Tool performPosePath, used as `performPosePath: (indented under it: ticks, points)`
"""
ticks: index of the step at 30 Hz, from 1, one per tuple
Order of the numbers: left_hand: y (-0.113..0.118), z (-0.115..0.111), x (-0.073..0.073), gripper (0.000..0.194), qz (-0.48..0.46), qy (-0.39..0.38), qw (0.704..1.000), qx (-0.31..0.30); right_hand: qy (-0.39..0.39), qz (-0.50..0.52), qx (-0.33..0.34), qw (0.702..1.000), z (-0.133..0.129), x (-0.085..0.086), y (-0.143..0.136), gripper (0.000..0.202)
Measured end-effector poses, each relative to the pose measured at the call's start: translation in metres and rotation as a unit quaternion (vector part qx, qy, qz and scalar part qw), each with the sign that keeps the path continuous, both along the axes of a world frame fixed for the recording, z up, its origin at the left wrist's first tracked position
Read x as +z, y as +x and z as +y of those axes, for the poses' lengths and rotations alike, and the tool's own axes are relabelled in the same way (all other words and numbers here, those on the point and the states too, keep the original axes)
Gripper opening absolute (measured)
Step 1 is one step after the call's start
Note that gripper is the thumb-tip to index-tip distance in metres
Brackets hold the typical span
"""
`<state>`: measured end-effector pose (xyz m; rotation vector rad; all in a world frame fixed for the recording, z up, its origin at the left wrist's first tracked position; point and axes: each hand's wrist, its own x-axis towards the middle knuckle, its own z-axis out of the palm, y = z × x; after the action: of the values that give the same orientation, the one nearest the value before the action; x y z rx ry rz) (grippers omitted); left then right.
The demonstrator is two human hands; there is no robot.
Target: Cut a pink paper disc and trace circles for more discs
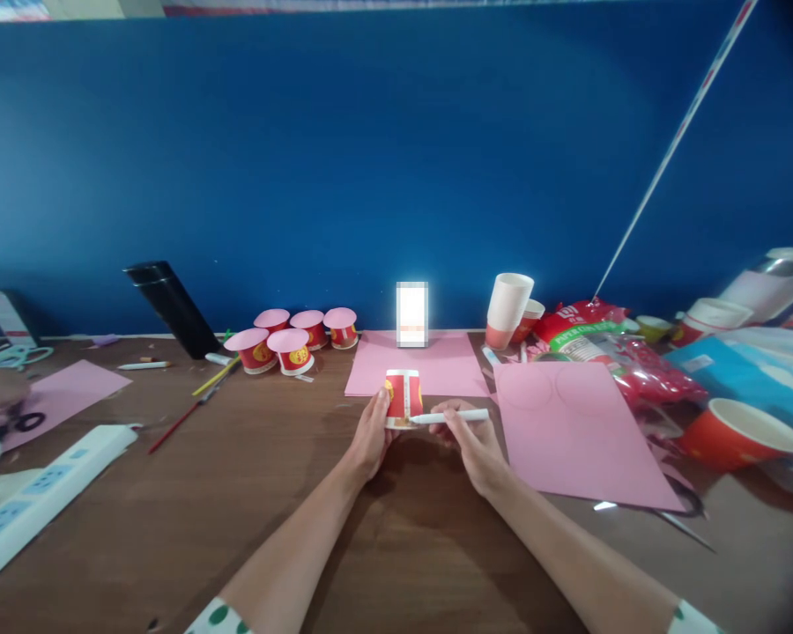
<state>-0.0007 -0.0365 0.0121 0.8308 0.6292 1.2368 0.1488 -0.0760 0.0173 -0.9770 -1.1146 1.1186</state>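
Observation:
My left hand (368, 440) is closed around the left side of a red paper cup (404, 398) with yellow emblems, held a little above the table. A white pen (450, 416) is pinched in my right hand (470, 445), lying nearly level. Its tip points left and meets or nearly meets the cup's pale lower edge; I cannot tell which. Behind the cup lies pink paper (455, 365), and a larger pink sheet (572, 431) with faint circles drawn on it is right of my right hand.
Several red cups (291, 352) topped with pink discs stand at the back left, near a black flask (172, 308). A white power strip (46, 493) lies left. Stacked white cups (510, 304), a red plastic packet (588, 330) and an orange cup (733, 436) occupy the right. Another person's hand (0, 392) holds scissors.

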Motion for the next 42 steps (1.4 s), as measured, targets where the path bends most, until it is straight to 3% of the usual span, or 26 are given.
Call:
performPosePath:
  ticks: [23,34,42]
  points:
    - [-0.002,0.002,-0.003,0.031,0.014,0.001,1.000,0.006,0.014,-0.052,-0.001,0.999,-0.005,0.010,-0.002,0.022]
    - [-0.001,0.001,-0.001,0.029,0.005,-0.012,1.000,0.016,0.001,-0.023,0.017,1.000,-0.003,0.005,-0.001,0.024]
    - [0.000,0.001,-0.001,0.036,0.005,-0.018,1.000,0.012,-0.009,0.019,-0.006,1.000,0.000,0.003,-0.001,0.025]
